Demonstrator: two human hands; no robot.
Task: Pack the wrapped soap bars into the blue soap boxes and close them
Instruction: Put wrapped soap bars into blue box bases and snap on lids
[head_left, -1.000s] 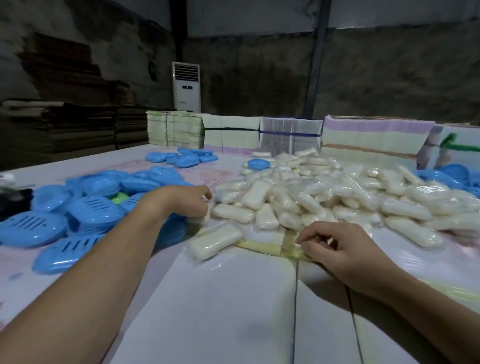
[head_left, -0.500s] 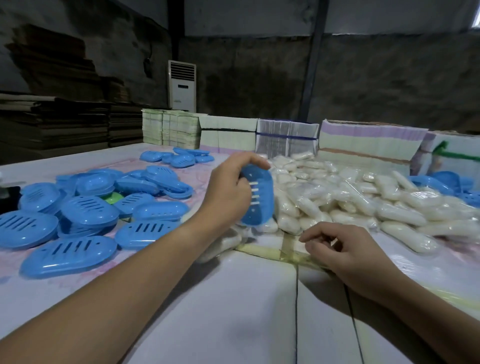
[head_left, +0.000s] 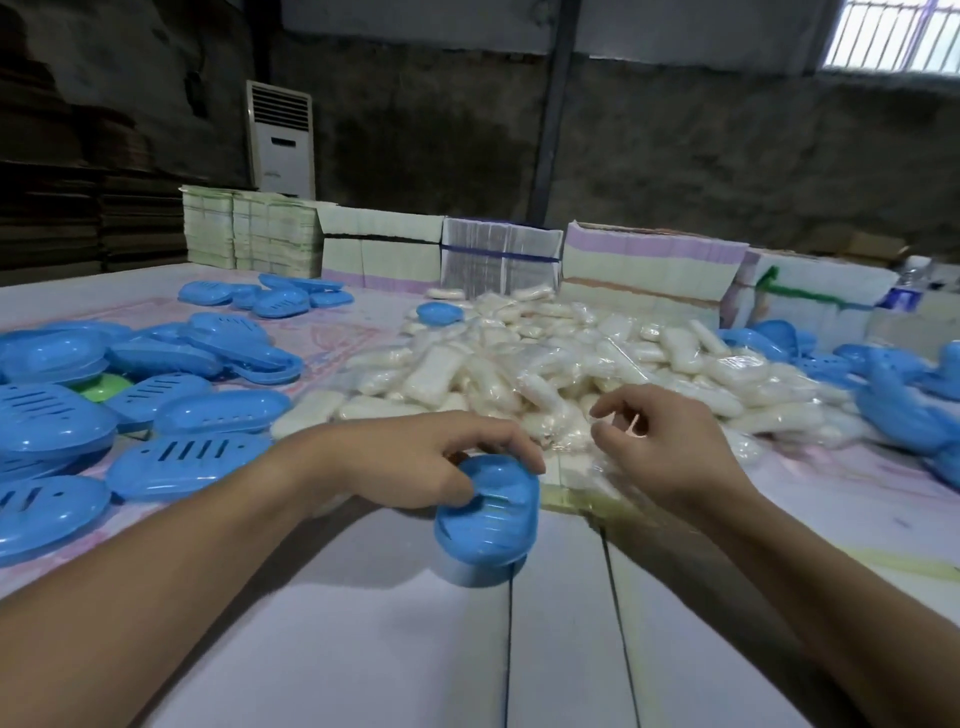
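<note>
Blue soap box (head_left: 485, 519) sits gripped in our left hand (head_left: 415, 467) at the table's (head_left: 363, 623) near edge; our right hand (head_left: 670, 457), fingers loose and empty, reaches toward the soap pile (head_left: 545, 374). Slippery wrappers could slide from a careless pinch.

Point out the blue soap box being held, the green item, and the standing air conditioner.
blue soap box (head_left: 488, 519), head view, top face.
green item (head_left: 106, 387), head view, visible top.
air conditioner (head_left: 280, 140), head view, front panel.
</note>
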